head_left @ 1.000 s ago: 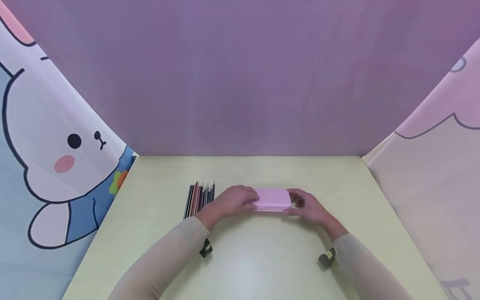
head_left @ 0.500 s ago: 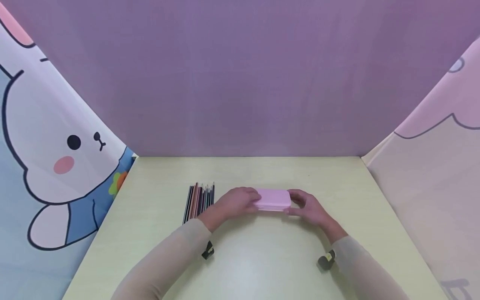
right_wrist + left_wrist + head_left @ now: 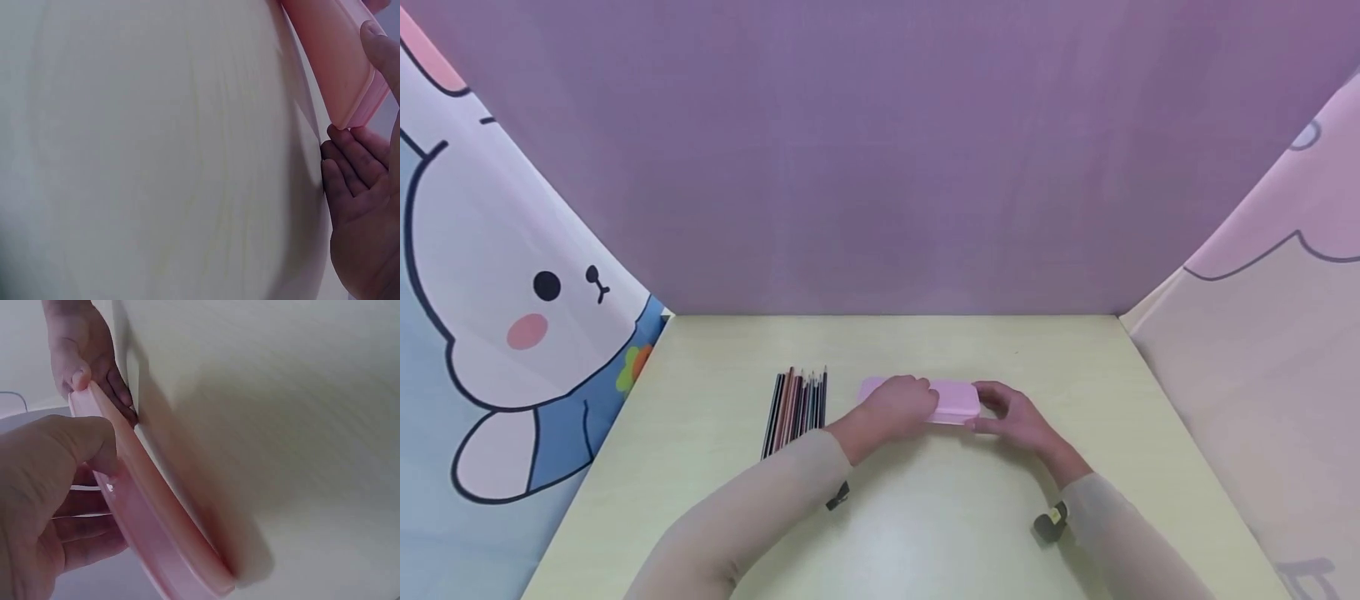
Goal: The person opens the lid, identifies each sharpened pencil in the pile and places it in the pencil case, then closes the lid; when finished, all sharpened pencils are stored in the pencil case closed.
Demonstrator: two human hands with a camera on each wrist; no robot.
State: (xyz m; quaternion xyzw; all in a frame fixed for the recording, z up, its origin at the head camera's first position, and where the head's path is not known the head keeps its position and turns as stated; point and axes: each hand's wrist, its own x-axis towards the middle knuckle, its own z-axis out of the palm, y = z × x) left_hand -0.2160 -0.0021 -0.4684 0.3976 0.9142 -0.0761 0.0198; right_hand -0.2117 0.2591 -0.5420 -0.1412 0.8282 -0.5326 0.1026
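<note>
One case (image 3: 957, 399) sits on the table (image 3: 895, 525), its right end held between the well-parted thumb and fingers of the right hand (image 3: 1021, 418), seemingly to steady it. The left hand (image 3: 901, 406) grips across it, thumb bent on the front edge, probably for purchase; pencils (image 3: 786, 404) lie left, leaving room.

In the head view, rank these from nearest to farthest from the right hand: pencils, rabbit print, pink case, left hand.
1. Pink case, touching the right hand.
2. Left hand, on the case.
3. Pencils, left of the case.
4. Rabbit print, far left of the picture.
</note>
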